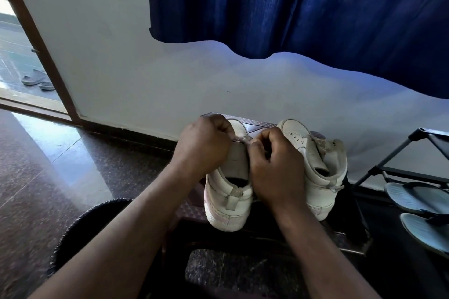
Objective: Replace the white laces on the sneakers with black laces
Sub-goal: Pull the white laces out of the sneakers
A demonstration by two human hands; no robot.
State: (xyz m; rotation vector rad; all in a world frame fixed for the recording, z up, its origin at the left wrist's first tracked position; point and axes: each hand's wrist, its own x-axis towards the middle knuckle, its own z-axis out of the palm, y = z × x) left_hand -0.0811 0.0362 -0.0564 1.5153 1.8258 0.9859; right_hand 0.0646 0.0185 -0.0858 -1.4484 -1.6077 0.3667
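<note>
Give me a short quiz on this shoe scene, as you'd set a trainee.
1. True or false: the left hand and the right hand both pinch at the white lace of the left sneaker, not the right sneaker.
2. What hangs above the sneakers? A. a blue curtain B. a red towel C. a mirror
3. Fill in: the slippers at the right lie on a shoe ____.
Key: 1 true; 2 A; 3 rack.
</note>
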